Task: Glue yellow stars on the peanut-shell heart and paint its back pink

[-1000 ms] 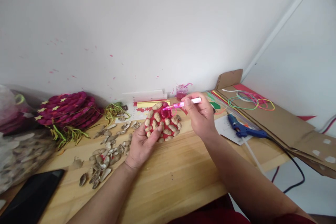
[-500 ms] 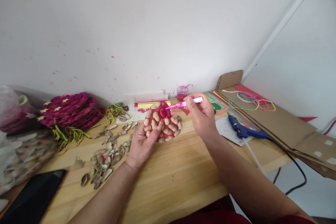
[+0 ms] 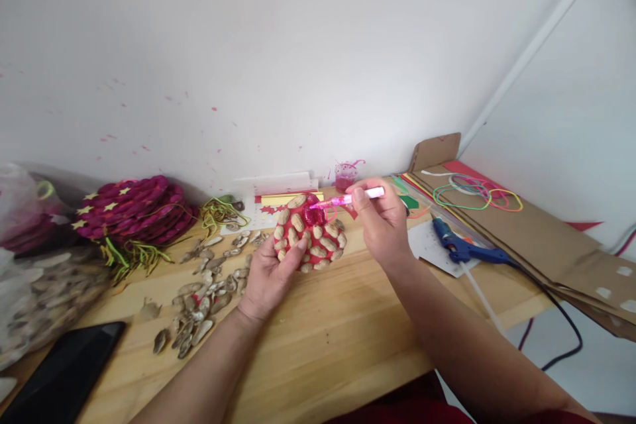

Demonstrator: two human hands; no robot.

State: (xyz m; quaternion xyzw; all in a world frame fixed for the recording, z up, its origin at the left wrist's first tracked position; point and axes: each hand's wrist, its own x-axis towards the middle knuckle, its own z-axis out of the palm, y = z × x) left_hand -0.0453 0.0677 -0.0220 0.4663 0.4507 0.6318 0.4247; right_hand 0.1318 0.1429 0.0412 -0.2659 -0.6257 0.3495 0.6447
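Observation:
My left hand [image 3: 271,271] grips the lower left edge of a red disc [image 3: 307,257] covered with peanut shells, its thumb on top. Shells near the disc's upper edge are painted shiny magenta [image 3: 314,212]; the others are plain tan. My right hand [image 3: 382,218] pinches a white-handled paintbrush [image 3: 365,195], whose pink-stained tip touches the magenta shells. Behind the disc, a clear cup of pink paint [image 3: 345,175] stands near the wall.
Loose peanut shells [image 3: 209,291] are scattered left of my left hand. Farther left are stacked magenta discs [image 3: 134,209], a bag of shells [image 3: 54,291] and a black phone [image 3: 64,371]. At right lie a blue glue gun [image 3: 462,248] with its cord and cardboard sheets [image 3: 527,232].
The disc has shifted very slightly right and down in view. The brush tip still rests on the magenta shells, and both hands keep their holds.

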